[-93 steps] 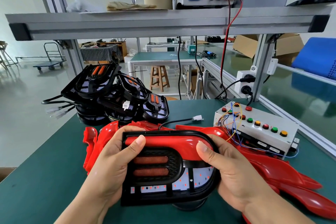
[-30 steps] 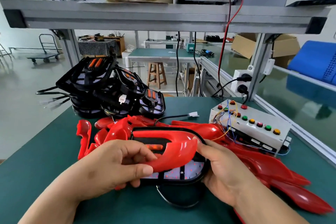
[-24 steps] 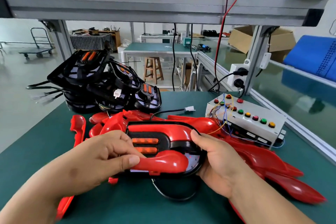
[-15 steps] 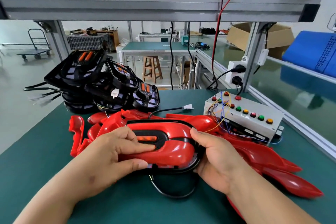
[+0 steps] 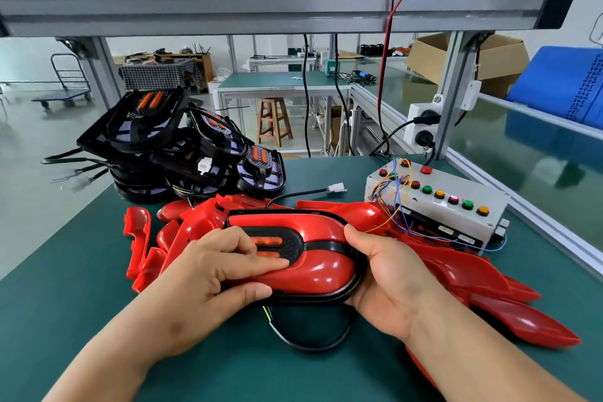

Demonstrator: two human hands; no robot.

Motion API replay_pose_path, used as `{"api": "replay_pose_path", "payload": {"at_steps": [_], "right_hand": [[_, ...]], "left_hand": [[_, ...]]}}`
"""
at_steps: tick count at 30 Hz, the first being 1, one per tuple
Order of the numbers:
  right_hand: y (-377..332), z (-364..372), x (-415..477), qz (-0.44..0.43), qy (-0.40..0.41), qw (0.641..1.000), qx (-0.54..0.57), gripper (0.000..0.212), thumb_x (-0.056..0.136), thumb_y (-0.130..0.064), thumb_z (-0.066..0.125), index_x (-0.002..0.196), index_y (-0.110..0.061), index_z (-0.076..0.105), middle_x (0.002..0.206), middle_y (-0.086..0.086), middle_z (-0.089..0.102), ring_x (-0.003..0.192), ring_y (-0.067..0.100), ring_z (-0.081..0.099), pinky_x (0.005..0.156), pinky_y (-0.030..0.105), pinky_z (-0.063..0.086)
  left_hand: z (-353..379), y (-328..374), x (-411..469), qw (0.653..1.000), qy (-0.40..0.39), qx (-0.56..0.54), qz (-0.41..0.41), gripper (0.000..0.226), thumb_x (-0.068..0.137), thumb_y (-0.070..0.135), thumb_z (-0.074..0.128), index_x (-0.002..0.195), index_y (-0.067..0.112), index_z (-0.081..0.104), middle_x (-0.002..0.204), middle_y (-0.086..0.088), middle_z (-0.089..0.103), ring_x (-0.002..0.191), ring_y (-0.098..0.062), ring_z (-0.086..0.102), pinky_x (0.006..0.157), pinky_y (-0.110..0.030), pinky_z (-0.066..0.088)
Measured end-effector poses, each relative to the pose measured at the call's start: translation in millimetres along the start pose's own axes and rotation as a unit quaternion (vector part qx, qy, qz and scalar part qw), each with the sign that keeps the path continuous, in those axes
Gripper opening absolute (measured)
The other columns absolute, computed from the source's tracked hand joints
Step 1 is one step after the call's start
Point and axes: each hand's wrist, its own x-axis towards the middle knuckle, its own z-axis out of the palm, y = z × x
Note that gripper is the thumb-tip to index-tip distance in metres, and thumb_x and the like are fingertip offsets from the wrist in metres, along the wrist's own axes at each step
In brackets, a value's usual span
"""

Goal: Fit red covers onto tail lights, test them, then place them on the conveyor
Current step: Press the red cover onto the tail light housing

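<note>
At the middle of the green desk [image 5: 65, 303] the tail light [image 5: 295, 246] lies flat, face up, held from both ends. The right grip [image 5: 391, 281] is closed on its rounded right end, thumb on top and fingers out of sight beneath, which steadies the housing. The left grip [image 5: 208, 274] pinches the lower red cover [image 5: 313, 271] against it, fingers laid across the top and thumb on the near rim, a hold suited to pushing the cover down into its seat. I judge the fitting step to be nearly done and the testing not begun: the light's white connector [image 5: 336, 188] lies loose on the desk, apart from the test box [image 5: 437, 209].

Each cover is glossy, hard red plastic, smoothly curved and tapered. The housing is matt black with a fine mesh panel around two orange bars. A black cable [image 5: 310, 343] loops out below the light. Spare covers [image 5: 489, 274] sprawl behind and to the right within easy reach, and uncovered black lights [image 5: 169, 147] are stacked at the far left. The box is pale, boxy, studded with coloured buttons and loose thin wires
</note>
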Motion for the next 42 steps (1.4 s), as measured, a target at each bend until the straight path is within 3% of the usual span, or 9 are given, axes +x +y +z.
{"api": "replay_pose_path", "payload": {"at_steps": [5, 10, 22, 25, 29, 31, 35, 39, 42], "right_hand": [[-1, 0, 1, -0.002, 0.017, 1.0, 0.006, 0.025, 0.096, -0.023, 0.053, 0.105, -0.006, 0.069, 0.097, 0.016, 0.074, 0.077, 0.03, 0.072, 0.066, 0.039, 0.06], [-2, -1, 2, 0.001, 0.009, 1.0, 0.02, 0.027, 0.097, -0.024, 0.051, 0.102, -0.005, 0.07, 0.097, 0.018, 0.074, 0.075, 0.029, 0.072, 0.067, 0.038, 0.059], [0, -2, 1, -0.007, -0.002, 1.0, 0.006, 0.027, 0.097, -0.023, 0.051, 0.104, -0.006, 0.07, 0.097, 0.017, 0.074, 0.076, 0.029, 0.072, 0.069, 0.04, 0.058], [0, -2, 1, -0.005, -0.002, 1.0, 0.005, 0.027, 0.097, -0.023, 0.05, 0.106, -0.005, 0.069, 0.099, 0.018, 0.074, 0.08, 0.031, 0.072, 0.072, 0.043, 0.058], [0, -2, 3, -0.002, -0.001, 1.0, 0.003, 0.03, 0.097, -0.023, 0.05, 0.107, -0.003, 0.069, 0.102, 0.02, 0.072, 0.09, 0.036, 0.07, 0.085, 0.049, 0.055], [1, -3, 3, -0.002, -0.002, 1.0, 0.002, 0.029, 0.098, -0.023, 0.05, 0.106, -0.003, 0.07, 0.1, 0.019, 0.073, 0.085, 0.034, 0.071, 0.079, 0.045, 0.058], [2, -3, 3, -0.003, -0.006, 1.0, 0.009, 0.027, 0.097, -0.022, 0.051, 0.101, -0.004, 0.071, 0.093, 0.017, 0.074, 0.073, 0.029, 0.072, 0.063, 0.038, 0.059], [2, -2, 1, -0.002, -0.009, 1.0, 0.01, 0.028, 0.097, -0.022, 0.051, 0.104, -0.003, 0.07, 0.093, 0.019, 0.073, 0.073, 0.03, 0.072, 0.061, 0.038, 0.06], [2, -1, 0, -0.007, -0.009, 1.0, 0.003, 0.029, 0.097, -0.022, 0.05, 0.107, -0.003, 0.068, 0.098, 0.021, 0.073, 0.076, 0.031, 0.071, 0.068, 0.041, 0.059]], "left_hand": [[6, 2, 0, 0.996, -0.017, 0.091, -0.008, 0.046, 0.082, 0.063, 0.046, 0.118, 0.084, 0.024, 0.108, 0.031, 0.037, 0.111, 0.001, 0.034, 0.104, -0.027, 0.025], [0, 6, 2, 1.0, 0.019, 0.016, 0.006, 0.044, 0.083, 0.063, 0.046, 0.126, 0.07, 0.039, 0.102, 0.021, 0.047, 0.104, -0.008, 0.045, 0.096, -0.031, 0.037], [3, -1, -2, 0.999, -0.026, 0.027, 0.014, 0.042, 0.078, 0.075, 0.04, 0.119, 0.08, 0.033, 0.102, 0.02, 0.045, 0.105, -0.008, 0.049, 0.104, -0.035, 0.036], [2, 0, -2, 0.999, -0.014, 0.027, 0.021, 0.042, 0.079, 0.078, 0.039, 0.121, 0.078, 0.036, 0.101, 0.02, 0.046, 0.104, -0.008, 0.049, 0.101, -0.031, 0.038], [-3, -1, -1, 0.999, 0.012, 0.036, 0.031, 0.043, 0.083, 0.062, 0.048, 0.125, 0.069, 0.044, 0.096, 0.021, 0.046, 0.098, -0.009, 0.049, 0.091, -0.012, 0.036], [-4, 0, -1, 0.999, 0.007, 0.043, 0.026, 0.043, 0.082, 0.061, 0.048, 0.124, 0.071, 0.042, 0.096, 0.024, 0.044, 0.098, -0.007, 0.048, 0.09, -0.006, 0.032], [-4, 2, -1, 0.999, -0.016, 0.045, 0.018, 0.044, 0.084, 0.059, 0.053, 0.124, 0.073, 0.039, 0.097, 0.024, 0.043, 0.099, -0.006, 0.047, 0.092, -0.008, 0.032], [-2, 7, 0, 0.999, -0.036, 0.031, 0.012, 0.05, 0.088, 0.05, 0.057, 0.121, 0.077, 0.033, 0.1, 0.027, 0.042, 0.102, -0.003, 0.045, 0.096, -0.01, 0.031], [3, 9, 1, 0.997, -0.056, 0.058, 0.005, 0.036, 0.091, 0.054, 0.047, 0.119, 0.076, 0.039, 0.103, 0.03, 0.037, 0.105, -0.001, 0.04, 0.1, -0.012, 0.022]]}}
